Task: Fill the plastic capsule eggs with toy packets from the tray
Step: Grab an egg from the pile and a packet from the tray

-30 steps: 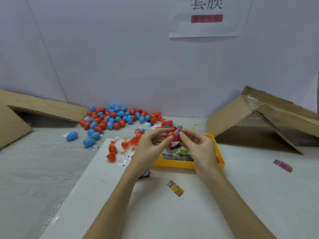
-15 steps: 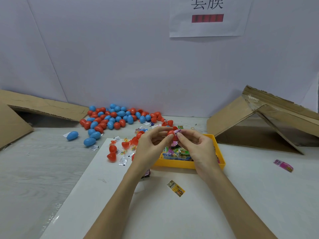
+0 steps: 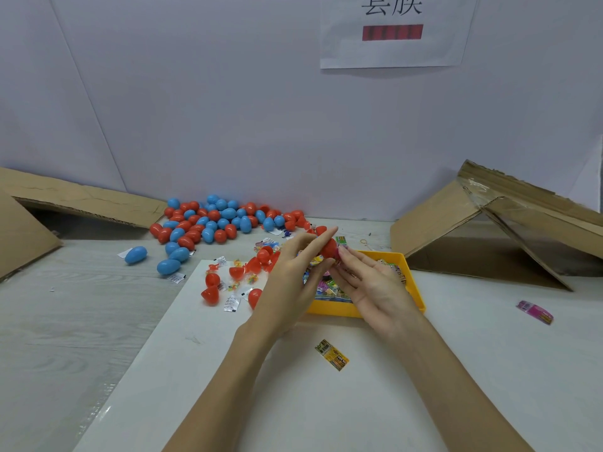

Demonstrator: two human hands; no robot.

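Compared with a second ago, the pink packet [image 3: 339, 254] has been pushed deeper into the red egg half [image 3: 329, 247], which is pinched by the left fingers [image 3: 321, 244] while the straighter right fingers [image 3: 350, 260] press it just above the yellow tray [image 3: 414, 282], so closing is judged next.

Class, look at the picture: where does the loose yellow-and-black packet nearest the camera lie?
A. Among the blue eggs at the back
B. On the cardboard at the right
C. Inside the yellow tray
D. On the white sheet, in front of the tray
D: the yellow-and-black packet lies flat on the white sheet, nearer the camera than the yellow tray.
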